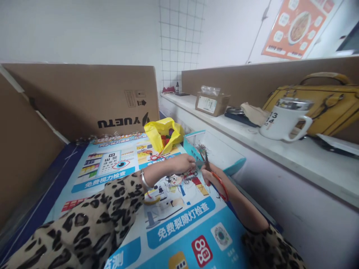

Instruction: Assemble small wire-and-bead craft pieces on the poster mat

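My right hand holds a pair of scissors with orange-red handles. The dark blades point up and away, parted at the tips. Just left of them, my left hand is closed in a pinch, with a small greyish piece showing between its fingertips and the scissors. What that piece is, I cannot make out. Behind the blades, a light-blue open box contains a tangle of thin wiry bits. Farther back lies an open yellow bag with small coloured pieces inside.
A printed blue-and-white poster covers the work surface. Cardboard walls stand at the left and back. Along the right runs a white ledge with a small carton, a lidded white mug and a yellow handbag.
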`<state>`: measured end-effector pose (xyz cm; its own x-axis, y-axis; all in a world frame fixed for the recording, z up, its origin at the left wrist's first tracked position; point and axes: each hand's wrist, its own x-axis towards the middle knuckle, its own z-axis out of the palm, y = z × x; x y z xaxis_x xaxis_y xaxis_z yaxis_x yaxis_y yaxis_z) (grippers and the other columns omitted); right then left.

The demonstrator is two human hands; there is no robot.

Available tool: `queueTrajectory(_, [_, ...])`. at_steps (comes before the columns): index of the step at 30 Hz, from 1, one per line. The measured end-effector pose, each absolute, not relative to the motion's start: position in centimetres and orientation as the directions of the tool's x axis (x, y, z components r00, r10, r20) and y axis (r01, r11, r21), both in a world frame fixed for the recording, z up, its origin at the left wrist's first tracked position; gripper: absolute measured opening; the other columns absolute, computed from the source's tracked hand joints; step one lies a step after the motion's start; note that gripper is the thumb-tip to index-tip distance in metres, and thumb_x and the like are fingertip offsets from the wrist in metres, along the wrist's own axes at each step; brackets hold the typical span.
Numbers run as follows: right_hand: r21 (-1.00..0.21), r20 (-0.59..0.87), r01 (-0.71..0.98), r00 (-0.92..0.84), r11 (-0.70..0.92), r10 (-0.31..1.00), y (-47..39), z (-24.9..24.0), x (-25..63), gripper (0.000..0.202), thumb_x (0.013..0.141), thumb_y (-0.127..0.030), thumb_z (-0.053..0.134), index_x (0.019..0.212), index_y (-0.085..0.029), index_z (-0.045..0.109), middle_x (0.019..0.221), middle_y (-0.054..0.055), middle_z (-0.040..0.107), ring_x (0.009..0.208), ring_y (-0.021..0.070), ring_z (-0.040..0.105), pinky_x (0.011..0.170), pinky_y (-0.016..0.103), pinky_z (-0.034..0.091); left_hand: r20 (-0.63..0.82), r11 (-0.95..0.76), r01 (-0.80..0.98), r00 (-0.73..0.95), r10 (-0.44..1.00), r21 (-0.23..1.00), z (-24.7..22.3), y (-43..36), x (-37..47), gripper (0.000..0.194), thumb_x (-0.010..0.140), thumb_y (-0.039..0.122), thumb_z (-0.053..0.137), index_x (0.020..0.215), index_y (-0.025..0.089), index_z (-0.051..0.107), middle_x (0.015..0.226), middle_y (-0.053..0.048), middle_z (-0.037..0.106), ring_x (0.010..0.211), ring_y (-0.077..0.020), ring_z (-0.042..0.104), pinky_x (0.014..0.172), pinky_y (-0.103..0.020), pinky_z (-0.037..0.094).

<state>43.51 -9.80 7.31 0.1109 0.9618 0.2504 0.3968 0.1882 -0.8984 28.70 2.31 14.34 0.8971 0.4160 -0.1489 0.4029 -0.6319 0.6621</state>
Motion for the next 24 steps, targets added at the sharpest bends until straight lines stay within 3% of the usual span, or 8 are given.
queueTrajectory(7, [-0.989, 0.086, -0.091, 0.280, 0.115, 0.956, -8.6, 5.2, 44.0, 0.024, 0.078, -0.041, 0.053, 0.074, -0.020, 0.043, 0.050, -0.007, 0.043, 0.037, 0.0090, 0.041, 0.035, 0.022, 0.036, -0.387, -0.651, 0.512, 0.857, 0.340, 0.561, 17.1, 4.6, 34.5, 0.007, 0.065, 0.016, 0.055, 0.059, 0.015, 0.058, 0.042, 0.005, 0.037, 0.041, -0.0085, 0.030, 0.044, -0.025, 0.022])
queueTrajectory(14, [-0.958, -0.040, -0.276, 0.409, 0.082, 0.911, -8.7, 5.3, 42.3, 0.034, 0.075, -0.046, 0.058, 0.065, -0.021, 0.036, 0.048, -0.011, 0.029, 0.035, 0.0046, 0.027, 0.032, 0.017, 0.025, -0.509, -0.627, 0.562, 0.811, 0.288, 0.539, 17.4, 5.7, 36.5, 0.008, 0.062, 0.013, 0.056, 0.054, 0.015, 0.055, 0.041, 0.005, 0.036, 0.038, -0.0064, 0.027, 0.042, -0.024, 0.018])
queueTrajectory(17, [-0.987, 0.007, -0.147, 0.366, 0.065, 0.930, -9.1, 5.8, 42.1, 0.032, 0.079, -0.048, 0.052, 0.065, -0.021, 0.040, 0.046, -0.009, 0.035, 0.035, 0.0065, 0.032, 0.035, 0.020, 0.030, -0.460, -0.603, 0.531, 0.841, 0.285, 0.596, 17.0, 5.9, 34.6, 0.010, 0.067, 0.017, 0.054, 0.056, 0.015, 0.053, 0.044, 0.005, 0.036, 0.040, -0.0065, 0.028, 0.041, -0.023, 0.019])
queueTrajectory(20, [-0.989, 0.041, 0.147, 0.278, 0.000, 0.960, -9.4, 5.8, 42.4, 0.024, 0.081, -0.044, 0.050, 0.080, -0.020, 0.051, 0.049, -0.006, 0.046, 0.040, 0.0102, 0.043, 0.040, 0.022, 0.037, -0.331, -0.522, 0.447, 0.893, 0.305, 0.726, 16.2, 6.1, 29.9, 0.020, 0.074, 0.025, 0.051, 0.056, 0.015, 0.049, 0.047, 0.004, 0.038, 0.043, -0.0070, 0.031, 0.042, -0.022, 0.024])
queueTrajectory(22, [-0.928, 0.038, 0.368, 0.245, -0.057, 0.969, -9.4, 5.2, 42.7, 0.024, 0.079, -0.040, 0.054, 0.093, -0.021, 0.053, 0.067, -0.001, 0.059, 0.057, 0.0149, 0.056, 0.051, 0.025, 0.045, -0.322, -0.453, 0.469, 0.874, 0.365, 0.758, 15.6, 5.8, 25.2, 0.022, 0.079, 0.030, 0.047, 0.062, 0.016, 0.051, 0.050, 0.004, 0.040, 0.045, -0.0075, 0.033, 0.044, -0.021, 0.027])
queueTrajectory(24, [-0.794, 0.076, 0.606, 0.183, -0.051, 0.980, -9.4, 4.2, 42.8, 0.032, 0.076, -0.035, 0.058, 0.104, -0.021, 0.054, 0.090, 0.005, 0.063, 0.080, 0.0204, 0.059, 0.068, 0.031, 0.048, -0.307, -0.419, 0.515, 0.828, 0.470, 0.748, 14.8, 4.9, 19.9, 0.024, 0.081, 0.032, 0.045, 0.064, 0.016, 0.051, 0.058, 0.003, 0.044, 0.053, -0.0082, 0.038, 0.050, -0.020, 0.032])
